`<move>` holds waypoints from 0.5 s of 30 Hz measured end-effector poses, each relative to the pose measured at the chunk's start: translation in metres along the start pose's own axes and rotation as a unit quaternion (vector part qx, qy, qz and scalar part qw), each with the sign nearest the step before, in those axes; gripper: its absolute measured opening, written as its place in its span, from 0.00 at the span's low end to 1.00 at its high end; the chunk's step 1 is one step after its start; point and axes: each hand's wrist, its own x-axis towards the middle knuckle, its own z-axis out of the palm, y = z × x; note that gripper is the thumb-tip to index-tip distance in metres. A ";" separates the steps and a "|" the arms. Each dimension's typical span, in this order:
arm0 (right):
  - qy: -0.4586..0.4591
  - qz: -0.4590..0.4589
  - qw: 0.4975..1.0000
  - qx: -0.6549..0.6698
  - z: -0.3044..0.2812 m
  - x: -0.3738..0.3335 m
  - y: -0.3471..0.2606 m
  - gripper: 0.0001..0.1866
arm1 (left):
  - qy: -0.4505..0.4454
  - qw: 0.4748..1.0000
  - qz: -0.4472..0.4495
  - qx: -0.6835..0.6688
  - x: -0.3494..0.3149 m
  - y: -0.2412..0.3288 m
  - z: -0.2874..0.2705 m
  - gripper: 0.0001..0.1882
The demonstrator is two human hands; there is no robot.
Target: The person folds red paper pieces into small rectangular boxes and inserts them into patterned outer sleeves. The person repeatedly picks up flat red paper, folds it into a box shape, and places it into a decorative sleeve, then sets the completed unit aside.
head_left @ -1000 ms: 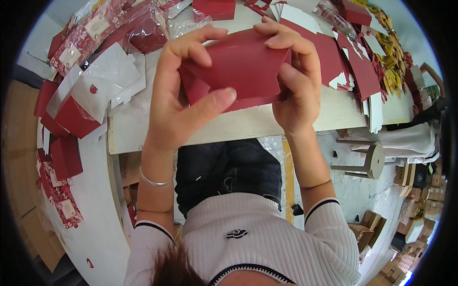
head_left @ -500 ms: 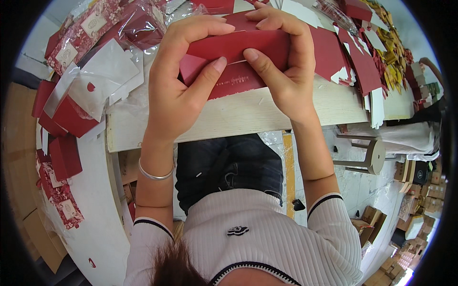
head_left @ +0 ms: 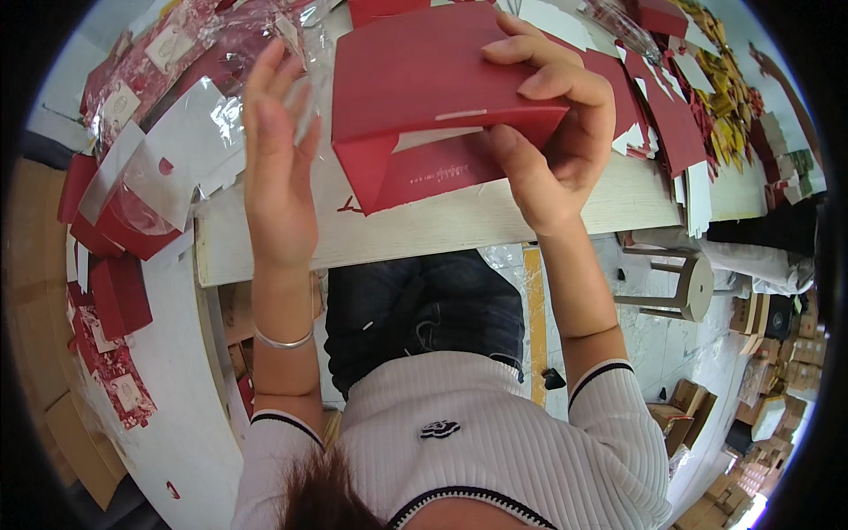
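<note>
On the left is a dark red box [head_left: 122,296]. Next comes the left hand [head_left: 279,190], its fingers loosely extended, holding nothing, apart from the larger red carton [head_left: 411,75]. This carton is in the middle, above the pale table [head_left: 442,221], with its opening toward the near side. The right hand [head_left: 570,163] grips its right end, thumb at the opening. Farther right lie flat red sheets [head_left: 676,141].
</note>
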 end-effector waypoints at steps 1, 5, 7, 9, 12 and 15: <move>0.003 -0.002 1.000 -0.001 0.000 0.000 -0.004 0.18 | 0.015 0.994 -0.097 -0.042 -0.005 0.003 0.000 0.27; -0.092 0.004 0.995 -0.031 0.010 -0.006 -0.011 0.15 | -0.097 0.975 -0.176 -0.090 -0.002 0.003 0.001 0.32; -0.077 0.080 0.993 0.029 0.001 -0.015 -0.010 0.14 | -0.072 0.991 -0.085 -0.074 0.001 0.001 0.002 0.42; 0.011 0.126 0.992 -0.019 -0.003 -0.023 -0.006 0.17 | -0.044 0.995 0.091 0.019 -0.004 -0.012 0.011 0.46; -0.062 0.167 0.973 -0.150 -0.004 -0.028 -0.013 0.19 | -0.086 0.891 0.290 0.339 -0.014 -0.041 0.001 0.43; -0.055 0.182 0.961 -0.202 -0.023 -0.042 -0.022 0.14 | -0.102 0.908 0.264 0.308 -0.033 -0.059 -0.013 0.38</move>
